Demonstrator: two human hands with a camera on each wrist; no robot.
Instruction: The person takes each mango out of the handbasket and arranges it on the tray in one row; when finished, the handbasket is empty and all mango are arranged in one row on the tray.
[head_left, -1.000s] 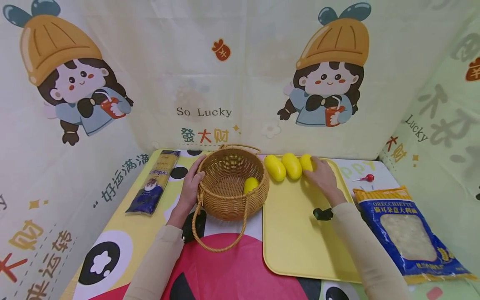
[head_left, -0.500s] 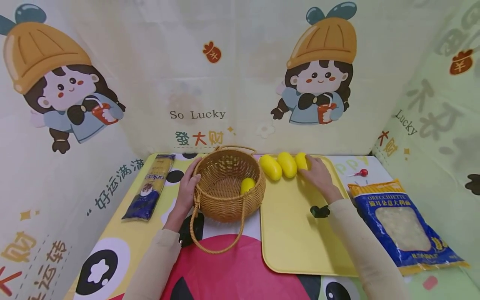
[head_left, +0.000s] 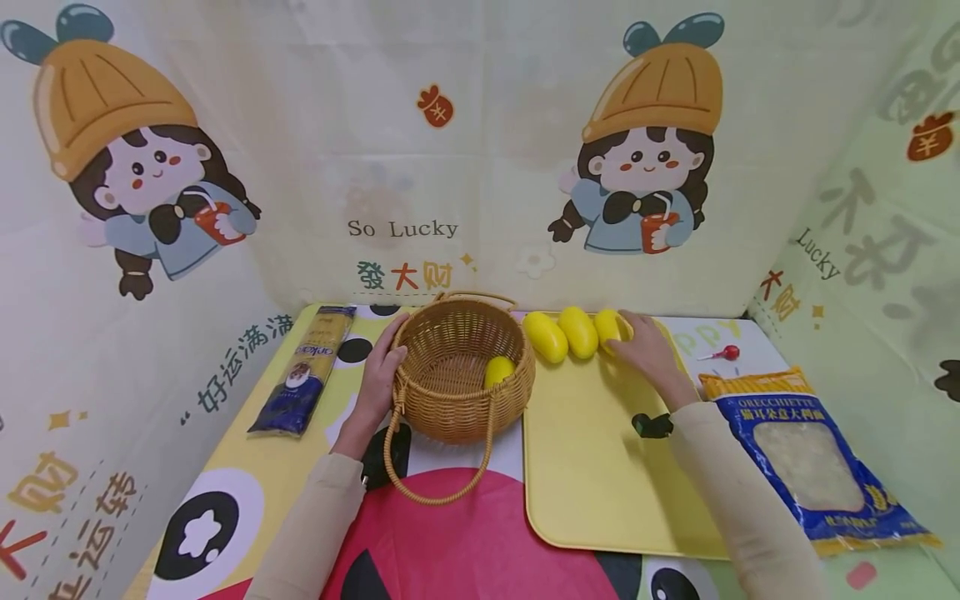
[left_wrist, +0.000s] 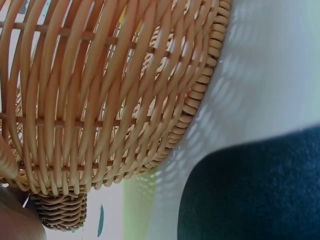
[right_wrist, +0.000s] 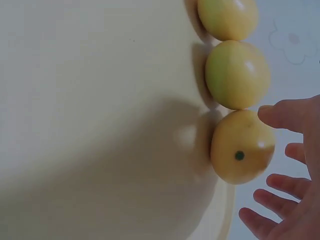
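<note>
My left hand (head_left: 377, 380) grips the left side of a round wicker basket (head_left: 457, 414), thumb at the rim. One yellow mango (head_left: 498, 371) lies inside the basket, against its right wall; the basket's near handle hangs down in front. To the right, three more mangoes stand in a row along the far edge of a yellow tray (head_left: 585, 467). My right hand (head_left: 647, 354) is at the rightmost mango (head_left: 609, 327). In the right wrist view, the thumb reaches the side of that mango (right_wrist: 242, 147), while the other fingers (right_wrist: 287, 186) are spread apart from it.
At the left lies a long pasta packet (head_left: 303, 371). Right of the tray is a blue orecchiette bag (head_left: 810, 462), with a red lollipop (head_left: 729, 352) beyond it. A patterned cloth wall (head_left: 487, 167) closes off the back and sides.
The head view shifts slightly. My left hand stays on the basket, and my right hand stays by the rightmost mango; the mangoes keep their places.
</note>
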